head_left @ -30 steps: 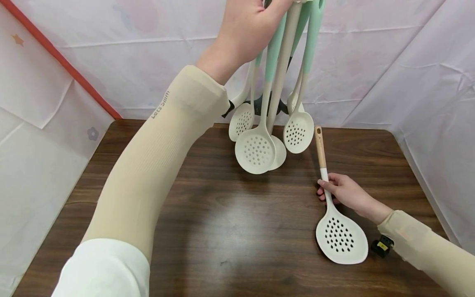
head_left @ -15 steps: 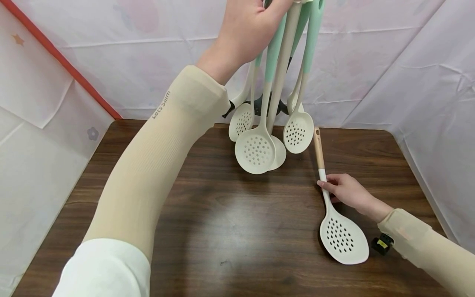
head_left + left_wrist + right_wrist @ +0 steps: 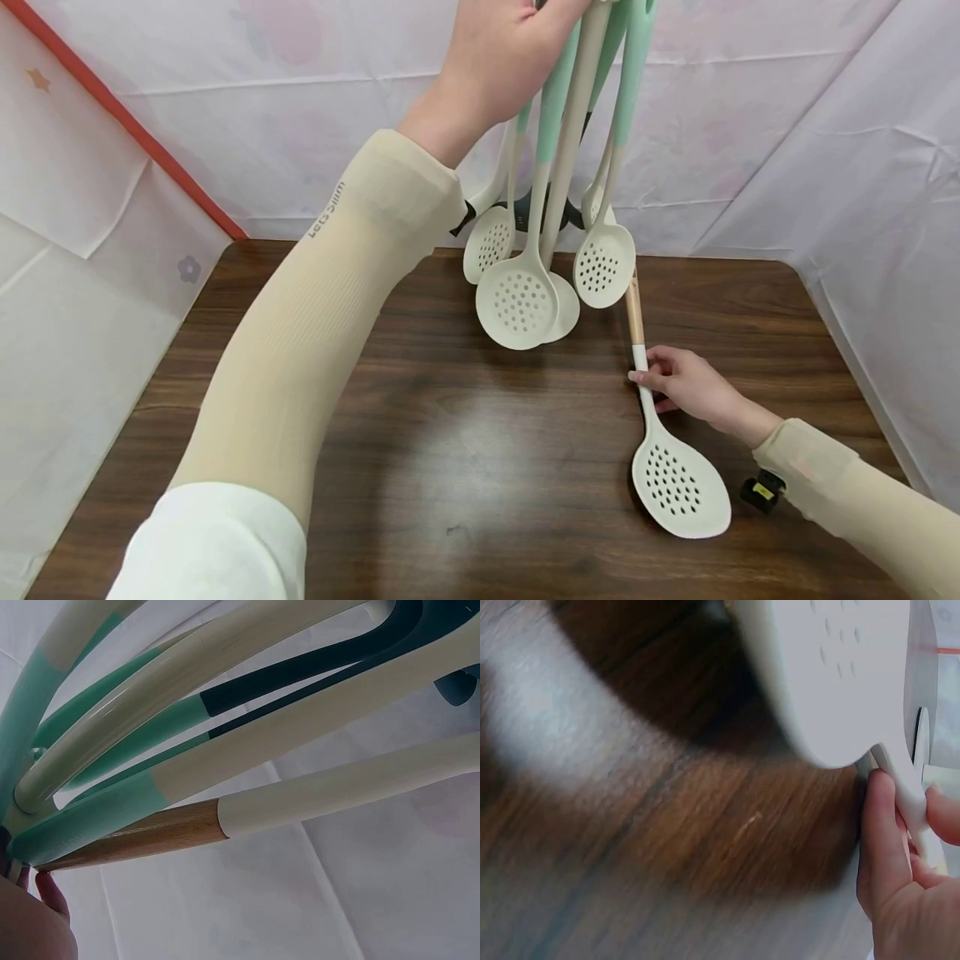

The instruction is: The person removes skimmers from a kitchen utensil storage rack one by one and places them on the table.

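Observation:
My left hand (image 3: 502,50) is raised at the top of the head view and grips a bunch of hanging utensils by their mint and cream handles (image 3: 628,75). The left wrist view shows those handles (image 3: 225,750) fanning out from a fingertip (image 3: 45,900). Their cream slotted heads (image 3: 517,304) dangle over the back of the dark wooden table (image 3: 465,467). My right hand (image 3: 686,385) pinches the white neck of a slotted skimmer (image 3: 678,487) with a wooden handle, its head (image 3: 832,675) slightly above the tabletop.
White cloth sheets wall the table at the back and on both sides, with an orange-red bar (image 3: 120,117) at the left. A dark stand part (image 3: 525,212) shows behind the hanging heads. A small black and yellow item (image 3: 761,490) sits by my right wrist.
My right hand has drawn the skimmer left and slightly back, so its wooden handle tip now lies behind a hanging slotted head. The left hand and its bunch have hardly moved.

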